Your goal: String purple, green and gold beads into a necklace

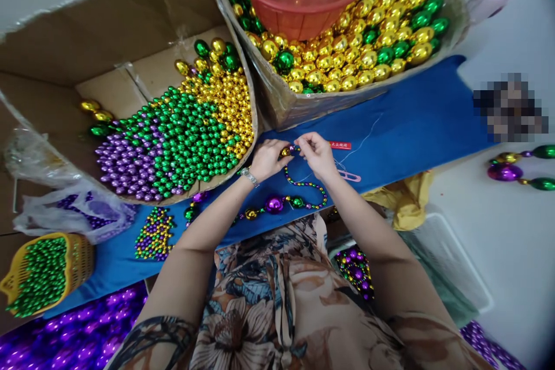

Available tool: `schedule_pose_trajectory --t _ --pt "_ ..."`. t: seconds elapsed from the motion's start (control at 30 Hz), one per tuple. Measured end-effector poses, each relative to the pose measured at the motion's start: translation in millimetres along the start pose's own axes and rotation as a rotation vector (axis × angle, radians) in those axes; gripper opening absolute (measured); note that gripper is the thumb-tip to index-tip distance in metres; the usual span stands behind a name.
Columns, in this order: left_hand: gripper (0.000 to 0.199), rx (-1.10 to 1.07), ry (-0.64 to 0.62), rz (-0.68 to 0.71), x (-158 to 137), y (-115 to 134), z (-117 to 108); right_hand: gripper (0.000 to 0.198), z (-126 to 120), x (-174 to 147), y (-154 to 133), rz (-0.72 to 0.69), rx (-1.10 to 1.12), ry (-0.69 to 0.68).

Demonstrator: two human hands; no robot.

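Beaded strand (274, 204) in purple, green and gold curved across the blue-covered bench (416, 121), running beside its near edge and up to the left hand (271, 159), whose fingers were closed on it around a gold bead. Just beside, the right hand (315, 155) had its fingertips pinched together, their contents too small to tell, while a pink tool (349, 176) lay near its wrist and a cardboard box (299, 107) stood at the bench's far edge.

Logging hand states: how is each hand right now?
Left hand: closed, holding the bead strand.
Right hand: closed in a pinch; what it holds cannot be told.
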State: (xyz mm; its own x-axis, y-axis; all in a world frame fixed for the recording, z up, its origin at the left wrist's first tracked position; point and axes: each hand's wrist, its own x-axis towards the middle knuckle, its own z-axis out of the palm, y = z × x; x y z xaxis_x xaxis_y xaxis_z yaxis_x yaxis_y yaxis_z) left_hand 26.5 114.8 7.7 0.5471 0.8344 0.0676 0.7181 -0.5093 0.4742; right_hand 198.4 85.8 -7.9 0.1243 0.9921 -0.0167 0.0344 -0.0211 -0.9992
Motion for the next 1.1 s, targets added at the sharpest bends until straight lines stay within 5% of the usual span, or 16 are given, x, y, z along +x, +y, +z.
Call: schedule_pose_trajectory --t 0.27,0.47,0.6,0.73,0.9,1.1 --pt "0.033 -0.010 -0.008 -0.035 -11 3 -3 0.048 5 6 -4 0.141 0.315 0.043" --pt "0.032 0.045 -0.034 -0.057 -17 -1 -2 0.046 -3 6 -12 0.067 0.227 0.083" --pt "0.038 0.006 0.029 -0.011 -15 -5 -2 0.046 -1 2 -22 -0.009 0.076 -0.035" --pt "0.053 -0.290 0.113 0.053 -9 -4 -2 0.041 3 3 -28 -0.098 -0.059 -0.137" --pt "0.039 -0.914 0.088 -0.082 -5 -2 -1 0.038 6 7 -28 -0.165 -0.204 -0.114" --pt "0.036 -0.941 0.123 -0.197 -5 -6 -5 0.037 3 13 -18 -0.115 -0.198 -0.052"
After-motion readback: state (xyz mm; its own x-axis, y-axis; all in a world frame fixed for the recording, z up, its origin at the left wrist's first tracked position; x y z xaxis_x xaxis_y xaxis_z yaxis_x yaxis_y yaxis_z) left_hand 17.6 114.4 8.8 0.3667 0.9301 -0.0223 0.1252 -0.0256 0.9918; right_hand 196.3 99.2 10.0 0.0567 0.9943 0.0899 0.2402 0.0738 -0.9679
